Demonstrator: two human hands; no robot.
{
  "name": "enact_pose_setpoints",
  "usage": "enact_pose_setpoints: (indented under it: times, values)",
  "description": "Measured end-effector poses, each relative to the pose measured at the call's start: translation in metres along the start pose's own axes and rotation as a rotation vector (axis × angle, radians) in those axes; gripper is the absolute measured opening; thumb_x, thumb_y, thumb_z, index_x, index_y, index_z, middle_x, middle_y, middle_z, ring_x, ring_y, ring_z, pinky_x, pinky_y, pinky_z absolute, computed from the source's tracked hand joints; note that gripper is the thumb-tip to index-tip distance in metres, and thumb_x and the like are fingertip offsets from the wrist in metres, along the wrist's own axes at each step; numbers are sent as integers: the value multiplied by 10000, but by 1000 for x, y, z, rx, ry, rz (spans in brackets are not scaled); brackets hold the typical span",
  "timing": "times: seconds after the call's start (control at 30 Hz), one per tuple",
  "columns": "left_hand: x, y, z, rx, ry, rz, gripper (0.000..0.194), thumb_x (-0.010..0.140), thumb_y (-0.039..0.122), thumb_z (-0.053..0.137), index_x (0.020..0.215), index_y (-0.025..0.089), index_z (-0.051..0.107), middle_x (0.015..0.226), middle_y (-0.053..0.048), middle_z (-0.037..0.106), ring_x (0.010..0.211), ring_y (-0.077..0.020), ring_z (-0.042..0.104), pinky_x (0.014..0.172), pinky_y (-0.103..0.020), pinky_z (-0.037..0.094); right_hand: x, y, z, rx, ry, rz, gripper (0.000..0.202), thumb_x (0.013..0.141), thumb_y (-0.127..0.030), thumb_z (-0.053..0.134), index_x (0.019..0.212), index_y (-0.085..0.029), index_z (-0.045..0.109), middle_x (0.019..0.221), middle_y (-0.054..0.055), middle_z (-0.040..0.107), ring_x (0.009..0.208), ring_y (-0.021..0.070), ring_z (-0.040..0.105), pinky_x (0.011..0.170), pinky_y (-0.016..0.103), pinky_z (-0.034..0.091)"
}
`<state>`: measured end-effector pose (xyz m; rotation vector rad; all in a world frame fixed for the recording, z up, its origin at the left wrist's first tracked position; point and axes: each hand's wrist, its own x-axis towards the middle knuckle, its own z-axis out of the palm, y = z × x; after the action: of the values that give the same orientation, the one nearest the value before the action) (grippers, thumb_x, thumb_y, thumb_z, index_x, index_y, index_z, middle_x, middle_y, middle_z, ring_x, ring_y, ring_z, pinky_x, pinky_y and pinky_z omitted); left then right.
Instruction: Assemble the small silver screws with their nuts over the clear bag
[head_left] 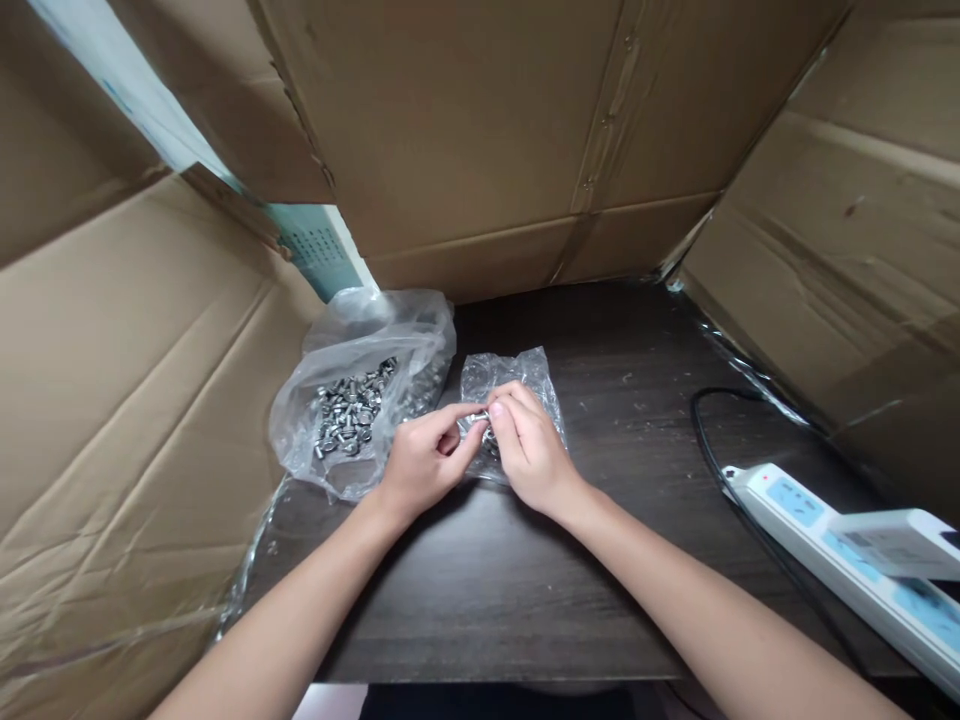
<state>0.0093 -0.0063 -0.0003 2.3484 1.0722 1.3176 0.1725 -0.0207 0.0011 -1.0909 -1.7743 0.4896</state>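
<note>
A small shiny metal screw (480, 416) is pinched between the fingertips of both hands, partly covered by them. My left hand (426, 452) grips its left end with thumb and forefinger. On the other end, my right hand (534, 450) is closed with the thumb on top. Beneath the hands lies a small clear plastic bag (551, 408) with a few metal pieces showing in it; the rest is hidden. Just left of my left hand, a larger open plastic bag (292, 425) contains a heap of screws (352, 410).
Cardboard walls (480, 120) enclose the dark wooden table (495, 600) at the back and both sides. A white power strip (810, 545) with a plugged-in white adapter (900, 540) lies at the right, beside a black cable (709, 470).
</note>
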Motion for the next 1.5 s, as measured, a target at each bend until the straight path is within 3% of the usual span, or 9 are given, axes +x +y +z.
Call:
enact_pose_setpoints:
  times: [0.37,0.73,1.07,1.3,1.5]
  values:
    - [2,-2,-7,-32,-86,41,206,964,256,589,1056,135,728,537,65,464,475,-78,419,524,-196,368,1,-3,-7,18,-40,20,332,1042,-314,362,764,-204,506,925,76,527,865,201,550,808,373,466]
    - [2,-6,-8,-10,-117,46,238,988,272,560,1115,142,714,627,16,610,529,-97,530,561,-205,428,6,1,-18,24,-155,22,270,1003,-246,415,787,-197,570,1047,89,549,1002,226,560,897,401,460]
    - [1,-8,-11,84,-140,89,230,989,273,561,1116,154,713,700,-10,697,554,-105,609,572,-205,464,7,-2,-21,-119,-183,-78,258,1008,-218,413,780,-210,534,806,41,537,808,211,488,770,387,407]
    - [6,-6,-17,281,-187,218,231,999,287,510,942,156,691,747,-36,713,627,-140,664,564,-223,458,9,-1,-19,-116,-209,-109,282,1017,-226,387,752,-217,484,762,32,533,768,205,467,740,373,389]
    - [6,-6,-18,214,-225,188,193,1001,264,506,993,160,669,812,-38,714,668,-138,658,601,-226,467,9,-2,-19,-92,-236,-92,282,1018,-219,383,747,-224,460,748,26,531,763,201,473,740,370,388]
